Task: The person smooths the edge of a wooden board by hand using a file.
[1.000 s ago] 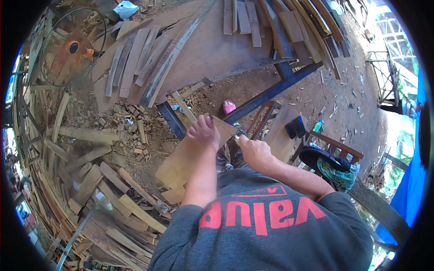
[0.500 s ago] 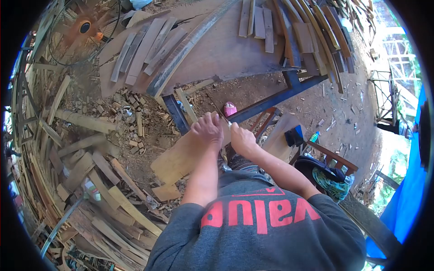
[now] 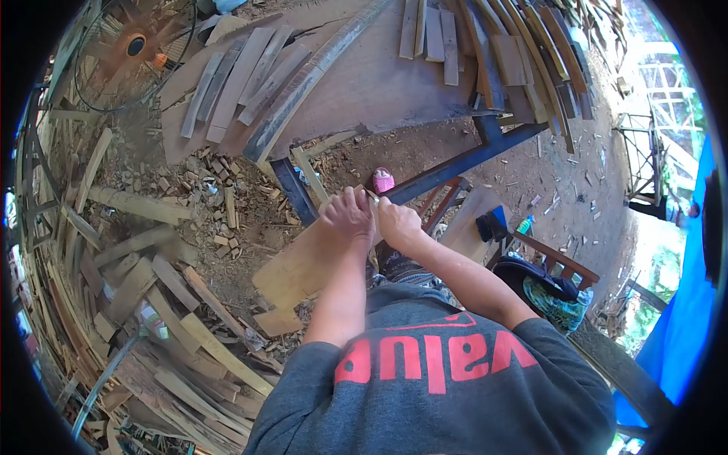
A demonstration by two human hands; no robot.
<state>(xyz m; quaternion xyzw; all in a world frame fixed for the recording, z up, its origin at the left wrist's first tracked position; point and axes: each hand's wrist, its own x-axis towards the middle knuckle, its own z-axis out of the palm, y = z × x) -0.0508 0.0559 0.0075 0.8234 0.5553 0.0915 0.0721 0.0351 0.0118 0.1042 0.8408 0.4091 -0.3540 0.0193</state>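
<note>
A pale wooden board (image 3: 299,262) slants across in front of my body, its far end beneath my hands. My left hand (image 3: 350,216) presses on that end, fingers curled over its edge. Close beside it, my right hand (image 3: 399,226) is closed in a fist around a thin tool with a light-coloured part at the knuckles; I cannot tell its kind. The fist sits right at the board's edge. Just beyond the hands, a foot in a pink shoe (image 3: 383,180) stands on the ground.
A wide table (image 3: 364,91) ahead carries several wood strips (image 3: 246,83), with dark legs below. An orange fan (image 3: 136,47) stands at upper left. Scrap wood (image 3: 174,318) piles up on the left. At right are a low wooden bench (image 3: 470,220) and a dark bag (image 3: 535,284).
My right fist has shifted slightly up and left, closer to my left hand. The thin dark line seen beyond the hands earlier no longer shows. My left hand stays on the board.
</note>
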